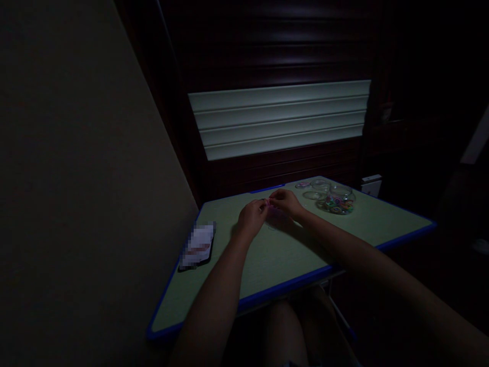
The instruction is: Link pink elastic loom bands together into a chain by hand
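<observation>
Pink and small, one piece [268, 202] is pinched between two hands above the far half of the desk [267, 265]. The left hand [252, 218] has its fingertips drawn nearly together on the piece's left side; the right hand [287, 202] closes thumb and fingers on its right side. The piece's exact shape is too small and dim to tell.

Right of the right hand, well apart from it, stands one clear bowl [341, 192] holding several coloured bits [339, 205], too many and too blurred to count. Between that hand and the bowl, toward the far edge, lie three clear round pieces: one pinkish round piece [303, 185], one upper round piece [321, 184] and one lower round piece [313, 195].

Left of the left hand, near the desk's left edge, lies one dark-edged flat object [197, 246], its face pixelated. One blue rim [290, 286] borders the desk.
</observation>
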{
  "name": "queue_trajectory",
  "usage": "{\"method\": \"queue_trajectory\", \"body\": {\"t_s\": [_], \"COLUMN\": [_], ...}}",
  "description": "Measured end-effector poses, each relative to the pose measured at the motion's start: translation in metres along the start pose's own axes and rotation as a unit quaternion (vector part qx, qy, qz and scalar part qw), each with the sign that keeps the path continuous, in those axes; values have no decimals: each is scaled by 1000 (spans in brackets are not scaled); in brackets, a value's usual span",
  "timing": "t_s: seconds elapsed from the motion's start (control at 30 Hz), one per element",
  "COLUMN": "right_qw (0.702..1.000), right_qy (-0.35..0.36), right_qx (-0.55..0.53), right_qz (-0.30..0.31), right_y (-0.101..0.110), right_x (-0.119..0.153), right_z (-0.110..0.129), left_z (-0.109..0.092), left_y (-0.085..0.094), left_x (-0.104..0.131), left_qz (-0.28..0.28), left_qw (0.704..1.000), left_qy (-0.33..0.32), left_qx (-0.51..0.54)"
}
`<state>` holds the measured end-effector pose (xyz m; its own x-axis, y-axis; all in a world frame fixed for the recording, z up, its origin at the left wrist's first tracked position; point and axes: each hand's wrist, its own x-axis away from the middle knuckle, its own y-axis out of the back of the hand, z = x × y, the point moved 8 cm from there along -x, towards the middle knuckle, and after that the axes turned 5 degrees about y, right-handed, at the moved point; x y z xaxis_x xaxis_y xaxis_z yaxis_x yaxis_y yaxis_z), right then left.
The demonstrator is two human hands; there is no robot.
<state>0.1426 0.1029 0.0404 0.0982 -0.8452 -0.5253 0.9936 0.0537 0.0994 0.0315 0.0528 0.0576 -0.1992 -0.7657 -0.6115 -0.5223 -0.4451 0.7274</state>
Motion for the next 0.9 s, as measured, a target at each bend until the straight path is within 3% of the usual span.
{"method": "queue_trajectory", "body": {"t_s": [0.7, 0.9], "right_qw": [999, 986], "right_qy": [0, 39], "right_qx": [8, 155], "right_qz": [46, 47], "right_y": [-8, -6], "right_x": [3, 2], "right_z": [0, 4], "left_z": [5, 9], "left_y": [4, 3], "left_x": [-2, -2], "left_qz": [-13, -16], "left_qw": [999, 999], "left_qy": [24, 33], "left_qx": [42, 7]}}
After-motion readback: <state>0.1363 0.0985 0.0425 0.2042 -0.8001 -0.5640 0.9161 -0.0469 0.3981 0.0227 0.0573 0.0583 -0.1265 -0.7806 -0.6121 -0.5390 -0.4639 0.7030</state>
